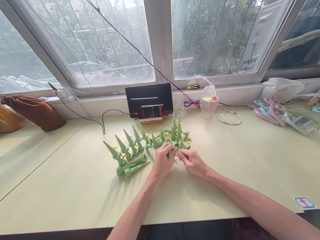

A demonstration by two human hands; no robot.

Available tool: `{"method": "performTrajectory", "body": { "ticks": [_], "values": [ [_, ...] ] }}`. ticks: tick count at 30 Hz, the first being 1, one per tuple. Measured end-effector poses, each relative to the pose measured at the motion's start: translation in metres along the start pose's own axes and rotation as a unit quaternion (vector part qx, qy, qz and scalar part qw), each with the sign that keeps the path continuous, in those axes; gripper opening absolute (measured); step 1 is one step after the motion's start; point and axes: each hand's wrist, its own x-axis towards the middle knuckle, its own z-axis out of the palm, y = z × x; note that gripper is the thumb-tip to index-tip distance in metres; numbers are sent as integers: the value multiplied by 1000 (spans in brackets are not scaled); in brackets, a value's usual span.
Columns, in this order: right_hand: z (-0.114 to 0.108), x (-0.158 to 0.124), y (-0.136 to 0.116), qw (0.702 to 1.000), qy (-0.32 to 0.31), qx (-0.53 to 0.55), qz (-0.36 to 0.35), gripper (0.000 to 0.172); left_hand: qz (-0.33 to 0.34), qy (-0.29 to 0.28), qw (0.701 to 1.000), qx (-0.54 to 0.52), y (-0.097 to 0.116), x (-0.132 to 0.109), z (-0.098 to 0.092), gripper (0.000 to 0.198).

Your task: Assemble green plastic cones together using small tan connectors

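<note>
My left hand point(164, 159) is closed around a green plastic spike point(170, 151), partly hidden by the fingers. Close beside it, the fingers of my right hand point(192, 162) are pinched together; what sits between them is too small to make out. Just beyond both hands lies a pile of green spikes and small yellowish pieces point(166, 135). To the left, several green cone-shaped spikes point(123, 146) stand upright in a slanting row. In front of that row, a few spikes point(137, 168) lie on their sides.
A dark tablet point(148, 93) leans against the window ledge with a phone point(150, 111) before it. A bagged cup point(209, 100) and a coiled white cable point(229, 117) are at the back right. Pink, blue and green handled items point(271, 112) lie far right, a brown pouch point(39, 112) far left.
</note>
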Motion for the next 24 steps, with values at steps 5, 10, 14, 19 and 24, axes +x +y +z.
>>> {"method": "performTrajectory", "body": {
  "ticks": [5, 10, 14, 19, 24],
  "values": [
    [0, 0, -1, 1000, -3, -1, 8, 43, 11, 0, 1000, 4, -1, -1, 1, 23],
    [2, 1, 1, 1000, 7, 2, 16, 47, 10, 7, 1000, 8, -2, 0, 1, 23],
    [2, 1, 0, 999, 13, 23, 28, 42, -1, 13, 1000, 9, -2, 1, 0, 23],
    [1, 1, 1, 1000, 9, 23, -7, 26, -2, 16, 1000, 15, -1, 2, -2, 20],
    [2, 1, 8, 999, 25, -11, -24, 25, -9, 16, 1000, 21, -3, 2, 0, 21]
  ]
}}
